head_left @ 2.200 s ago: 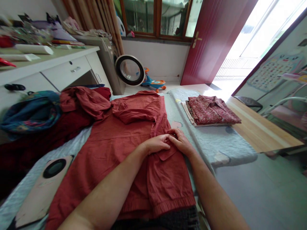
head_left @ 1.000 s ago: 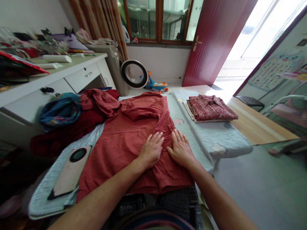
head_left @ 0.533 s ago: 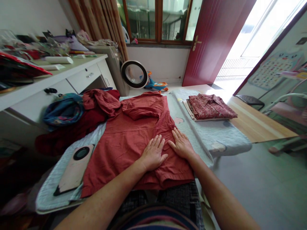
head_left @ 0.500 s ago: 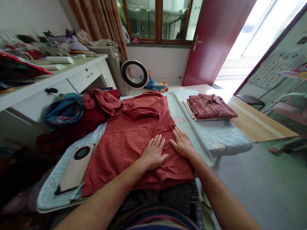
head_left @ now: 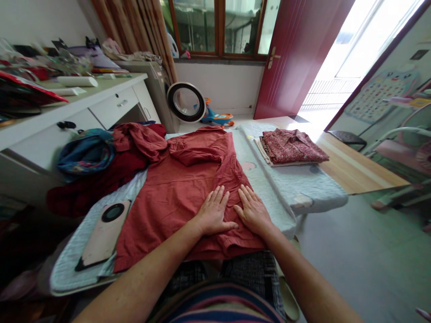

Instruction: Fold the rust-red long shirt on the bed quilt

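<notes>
Washing machine (head_left: pixel 151 83), round hatch (head_left: pixel 186 102) swung open. Blue-and-orange toy (head_left: pixel 220 118) near white wall (head_left: pixel 222 83). Red door (head_left: pixel 299 49) open. Brown curtain (head_left: pixel 139 31) beside window (head_left: pixel 197 24).

Single head-worn view — looks forward and down, rust-red cloth garment (head_left: pixel 171 202) close below, brown wood-framed glass window (head_left: pixel 220 29) farther off, at top.

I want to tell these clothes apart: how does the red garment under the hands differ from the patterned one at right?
The red garment is plain; the patterned garment has a fine mottled print. The red garment lies spread out; the patterned garment is folded on other cloth. The left hand and right hand rest on the red garment, not the patterned garment. Both are reddish.
</notes>
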`<action>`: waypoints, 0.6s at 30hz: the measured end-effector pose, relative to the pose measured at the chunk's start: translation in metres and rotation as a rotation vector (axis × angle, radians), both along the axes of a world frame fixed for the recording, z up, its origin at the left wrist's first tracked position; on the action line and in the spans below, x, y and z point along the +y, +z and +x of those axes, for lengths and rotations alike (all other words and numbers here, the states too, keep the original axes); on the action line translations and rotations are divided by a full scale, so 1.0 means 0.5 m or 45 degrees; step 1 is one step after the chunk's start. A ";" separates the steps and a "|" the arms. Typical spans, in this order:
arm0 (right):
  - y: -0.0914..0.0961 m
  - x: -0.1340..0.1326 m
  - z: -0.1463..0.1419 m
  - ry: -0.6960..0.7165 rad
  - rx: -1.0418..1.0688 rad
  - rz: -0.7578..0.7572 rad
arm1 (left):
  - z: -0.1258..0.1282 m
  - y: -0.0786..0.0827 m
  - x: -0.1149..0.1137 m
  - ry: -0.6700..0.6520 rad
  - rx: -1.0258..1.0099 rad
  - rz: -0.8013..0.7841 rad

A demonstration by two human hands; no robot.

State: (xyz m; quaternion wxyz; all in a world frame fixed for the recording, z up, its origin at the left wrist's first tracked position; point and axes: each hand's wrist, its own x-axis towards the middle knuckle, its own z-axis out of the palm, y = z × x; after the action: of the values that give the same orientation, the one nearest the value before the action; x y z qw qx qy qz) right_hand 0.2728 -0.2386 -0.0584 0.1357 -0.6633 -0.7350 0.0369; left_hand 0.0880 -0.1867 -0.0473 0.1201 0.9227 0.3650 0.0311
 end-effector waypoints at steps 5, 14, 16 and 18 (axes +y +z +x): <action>-0.005 -0.022 0.023 -0.061 -0.037 -0.048 | 0.003 0.002 0.001 0.023 0.055 -0.013; 0.026 -0.045 0.095 0.054 0.295 -0.055 | -0.012 0.035 -0.010 0.021 -0.032 -0.105; 0.028 -0.049 0.088 0.042 0.370 0.042 | -0.012 0.042 -0.032 -0.024 -0.076 -0.054; 0.022 -0.058 0.067 0.043 0.340 0.100 | -0.013 0.040 -0.053 -0.091 -0.071 -0.053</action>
State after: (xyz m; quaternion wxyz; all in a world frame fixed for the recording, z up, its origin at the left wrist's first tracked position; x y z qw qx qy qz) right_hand 0.3063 -0.2674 -0.0472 0.2577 -0.6343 -0.7222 0.0983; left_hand 0.0814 -0.2134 -0.0273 0.1502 0.9312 0.3290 0.0448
